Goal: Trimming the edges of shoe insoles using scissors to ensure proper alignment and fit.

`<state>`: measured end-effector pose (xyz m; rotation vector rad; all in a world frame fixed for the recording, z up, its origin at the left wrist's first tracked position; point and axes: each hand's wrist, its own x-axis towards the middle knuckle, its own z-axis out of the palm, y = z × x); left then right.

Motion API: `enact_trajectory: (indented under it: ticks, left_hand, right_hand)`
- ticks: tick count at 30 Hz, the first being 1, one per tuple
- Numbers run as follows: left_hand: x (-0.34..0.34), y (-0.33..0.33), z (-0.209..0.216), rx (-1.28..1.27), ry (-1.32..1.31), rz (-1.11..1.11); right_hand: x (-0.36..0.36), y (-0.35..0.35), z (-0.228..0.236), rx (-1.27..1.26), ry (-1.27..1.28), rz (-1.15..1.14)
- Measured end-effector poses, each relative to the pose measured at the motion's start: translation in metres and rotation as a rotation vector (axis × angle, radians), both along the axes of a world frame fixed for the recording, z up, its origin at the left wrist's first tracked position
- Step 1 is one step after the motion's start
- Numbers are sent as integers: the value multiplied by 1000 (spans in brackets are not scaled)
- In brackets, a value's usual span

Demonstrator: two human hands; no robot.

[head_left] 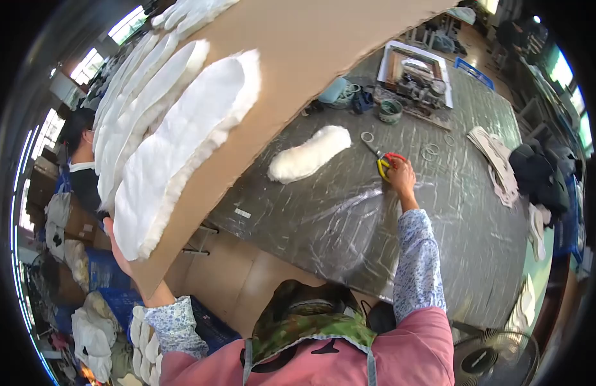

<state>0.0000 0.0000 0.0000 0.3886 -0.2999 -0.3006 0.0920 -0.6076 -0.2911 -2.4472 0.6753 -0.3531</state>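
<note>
Cardboard sheet held up, scissors under the other hand.

The left hand (121, 248) grips the lower edge of a large brown cardboard sheet (291, 58) carrying white fleecy insole-shaped pieces (175, 151). The right hand (401, 175) is closed on red-and-yellow-handled scissors (384, 161) lying on the grey plastic-covered bench (452, 212), just right of a single white fleecy insole (309, 154).

Cardboard sheet (311, 58): large, flat and brown, raised at a tilt above the counter's near-left edge, gripped at its lower corner, carrying a row of white fleecy insole-shaped pieces (182, 141) lying side by side along its left part. Scissors (383, 162): red and yellow handles, under the right hand on the counter, blades pointing up-left toward a single white fleecy insole (309, 153) lying flat just beside them.
</note>
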Motion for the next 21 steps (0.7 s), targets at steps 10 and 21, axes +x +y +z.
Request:
enact_trajectory:
  ticks: [10,21]
  left_hand:
    - [107,-64,10,15,-95,-81]
    - [200,-68,-3,126,-81,-79]
  right_hand:
    - [154,45,6,252,-527,138]
    - [134,238,-26,580,-250,118]
